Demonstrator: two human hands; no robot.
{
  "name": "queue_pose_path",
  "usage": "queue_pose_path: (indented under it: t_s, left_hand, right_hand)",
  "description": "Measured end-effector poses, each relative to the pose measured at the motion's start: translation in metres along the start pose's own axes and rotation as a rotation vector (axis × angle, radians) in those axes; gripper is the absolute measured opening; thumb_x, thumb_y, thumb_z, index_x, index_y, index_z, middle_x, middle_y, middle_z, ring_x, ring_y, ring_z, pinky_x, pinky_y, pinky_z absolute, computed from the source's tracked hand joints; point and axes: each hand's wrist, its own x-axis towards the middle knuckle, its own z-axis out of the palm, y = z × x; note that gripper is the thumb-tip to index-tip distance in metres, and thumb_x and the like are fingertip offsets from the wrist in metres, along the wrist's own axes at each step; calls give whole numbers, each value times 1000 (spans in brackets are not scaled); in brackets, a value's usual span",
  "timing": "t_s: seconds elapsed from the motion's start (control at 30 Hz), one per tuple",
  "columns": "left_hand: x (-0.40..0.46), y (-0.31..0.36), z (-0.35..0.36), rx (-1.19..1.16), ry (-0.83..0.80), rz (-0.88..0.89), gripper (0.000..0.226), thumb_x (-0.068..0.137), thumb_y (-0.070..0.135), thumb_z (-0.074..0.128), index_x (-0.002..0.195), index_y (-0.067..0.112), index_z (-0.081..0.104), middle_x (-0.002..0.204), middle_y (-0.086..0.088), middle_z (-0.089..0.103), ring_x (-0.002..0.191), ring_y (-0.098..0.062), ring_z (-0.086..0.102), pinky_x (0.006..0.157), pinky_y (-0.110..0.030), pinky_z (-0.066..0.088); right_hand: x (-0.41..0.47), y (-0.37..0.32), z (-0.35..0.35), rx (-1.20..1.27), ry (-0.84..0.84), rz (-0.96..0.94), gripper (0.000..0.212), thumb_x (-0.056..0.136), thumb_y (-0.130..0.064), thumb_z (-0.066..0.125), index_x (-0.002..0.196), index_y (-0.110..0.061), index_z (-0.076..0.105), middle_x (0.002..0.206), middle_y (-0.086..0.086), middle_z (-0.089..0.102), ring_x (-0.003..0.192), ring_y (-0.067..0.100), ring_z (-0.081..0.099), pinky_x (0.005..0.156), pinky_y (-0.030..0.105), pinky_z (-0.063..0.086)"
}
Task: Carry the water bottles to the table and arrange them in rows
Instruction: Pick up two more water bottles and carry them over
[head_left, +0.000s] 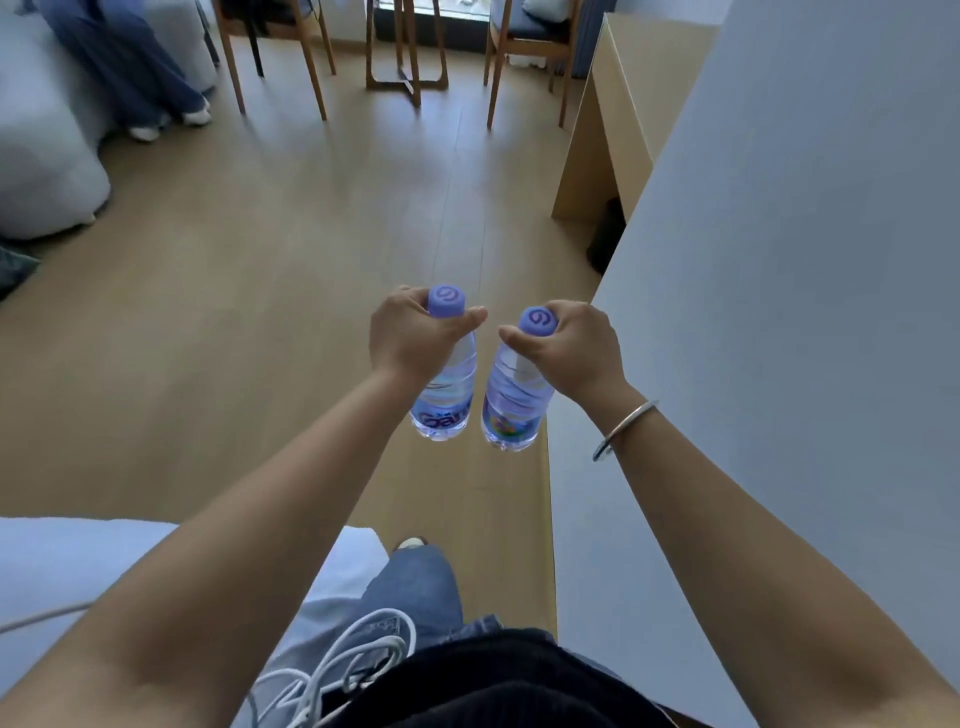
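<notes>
Jeans (415, 582) and a trailing white cord (353, 660) sit lowest in view, with a shoe tip (410, 543) stepping onto the wood floor (249, 322). Above them both forearms reach out, a bangle (623, 428) on the right wrist. Each hand curls round a bottle neck just under its purple cap: left hand (410, 338) on the left bottle (447, 405), right hand (566, 345) on the right bottle (514, 410). Held that way, the 2 hang upright, close but apart, probably for easy carrying. Farther off stand chairs (275, 57) and a small table (405, 47), likely the destination.

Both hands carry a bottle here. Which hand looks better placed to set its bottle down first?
Probably the right hand: its bottle hangs beside the grey surface along the right. The left hand holds its bottle over the open floor, farther from it.
</notes>
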Motion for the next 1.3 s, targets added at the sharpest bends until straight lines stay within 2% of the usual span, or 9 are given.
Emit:
queue_pose_path:
  t_s: [0.17, 0.33, 0.43, 0.57, 0.67, 0.77, 0.87, 1.03, 1.3]
  left_hand:
    - [92, 6, 38, -18, -74, 9, 33, 63, 41, 82, 51, 22, 58, 70, -8, 58, 63, -19, 53, 68, -38, 51]
    - [213, 26, 75, -57, -152, 69, 44, 61, 41, 83, 41, 21, 50, 43, 10, 43, 47, -10, 39, 53, -28, 37]
    - [286, 42, 95, -36, -211, 138, 44, 62, 43, 82, 43, 20, 48, 49, 6, 42, 52, -14, 40, 55, -31, 37]
    - [360, 58, 119, -7, -248, 195, 39, 62, 46, 81, 46, 26, 52, 60, 4, 49, 58, -13, 48, 57, -27, 40]
    - [397, 62, 136, 12, -287, 204, 36, 62, 48, 80, 46, 29, 54, 64, 4, 50, 56, -7, 48, 54, -21, 37]
    - [429, 62, 152, -7, -312, 191, 39, 61, 47, 80, 46, 22, 55, 59, 5, 48, 55, -8, 47, 54, -24, 39]
    - [455, 61, 171, -14, -337, 166, 38, 61, 46, 80, 48, 20, 56, 59, 5, 47, 56, -11, 47, 58, -29, 41]
    - [505, 64, 209, 12, -372, 147, 32, 61, 48, 80, 50, 28, 57, 73, 0, 57, 65, -13, 54, 60, -26, 41]
    - [615, 122, 306, 54, -431, 234, 43, 63, 48, 79, 61, 9, 64, 72, -4, 54, 63, -14, 49, 57, -28, 40]
  right_hand:
    - [86, 20, 7, 0, 34, 55, 50, 76, -45, 70, 51, -15, 38, 49, -2, 40, 52, 18, 39, 52, 31, 33]
    - [198, 31, 13, -21, 102, 78, 47, 78, -45, 68, 60, -4, 53, 60, 13, 55, 60, 30, 52, 56, 39, 43]
    - [262, 37, 14, -22, 160, 114, 46, 78, -44, 68, 55, -11, 43, 54, 4, 46, 55, 22, 44, 54, 38, 40]
    - [327, 45, 16, -36, 247, 162, 45, 77, -44, 69, 61, -5, 54, 54, 2, 49, 54, 18, 45, 52, 34, 39]
    - [363, 53, 18, -45, 265, 196, 45, 76, -44, 69, 55, -12, 47, 50, -3, 44, 49, 13, 40, 49, 29, 34]
    - [396, 65, 20, -67, 260, 227, 50, 76, -44, 70, 49, -21, 34, 46, -7, 37, 44, 10, 34, 46, 27, 28]
    - [425, 79, 22, -66, 278, 262, 51, 75, -44, 70, 49, -21, 32, 44, -5, 35, 43, 11, 32, 45, 26, 26]
    - [479, 108, 23, -31, 306, 267, 55, 75, -42, 71, 49, -21, 27, 44, -6, 30, 43, 12, 27, 45, 26, 24]
    - [606, 170, -17, -5, 383, 344, 53, 75, -41, 71, 49, -20, 30, 44, -6, 32, 43, 11, 27, 44, 26, 23]
